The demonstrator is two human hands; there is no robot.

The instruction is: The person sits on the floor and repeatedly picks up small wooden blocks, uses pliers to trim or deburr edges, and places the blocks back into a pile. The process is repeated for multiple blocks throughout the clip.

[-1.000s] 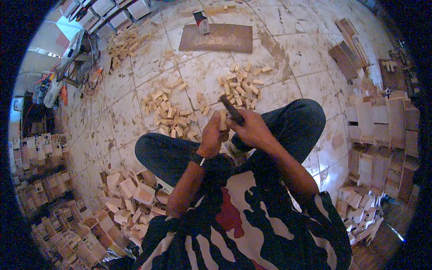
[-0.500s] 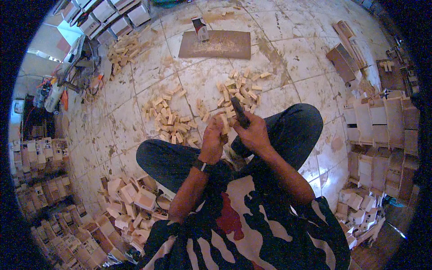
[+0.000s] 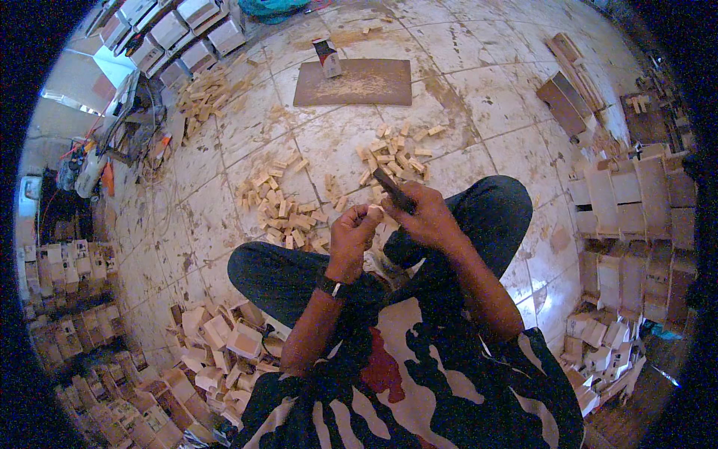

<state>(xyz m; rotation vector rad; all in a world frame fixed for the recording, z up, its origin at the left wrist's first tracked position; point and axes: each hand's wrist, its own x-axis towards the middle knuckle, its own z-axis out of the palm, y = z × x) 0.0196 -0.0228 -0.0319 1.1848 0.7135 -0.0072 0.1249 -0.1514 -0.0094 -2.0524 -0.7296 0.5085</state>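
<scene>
My left hand (image 3: 351, 236) is closed, its fingertips pinching a small pale wooden block (image 3: 376, 212) that is mostly hidden by the fingers. Close beside it, my right hand (image 3: 426, 217) wraps around a dark, narrow, bar-shaped tool (image 3: 393, 190); its exact kind does not show. Both hands are above my crossed legs, nearly touching. Beyond them on the tiled floor lie two loose heaps of small wooden blocks, a left heap (image 3: 280, 209) and a right heap (image 3: 396, 153).
A brown board (image 3: 370, 84) strewn with wood bits lies ahead, a small box (image 3: 327, 60) standing on it. More wooden pieces (image 3: 202, 93) lie far left. Stacked wooden parts (image 3: 628, 202) line the right side; a pile of larger blocks (image 3: 224, 337) sits by my left thigh.
My left hand has turned and lowered slightly, so the block shows less. My right hand and the dark tool have shifted a little left, the tool more tilted. The view has moved slightly.
</scene>
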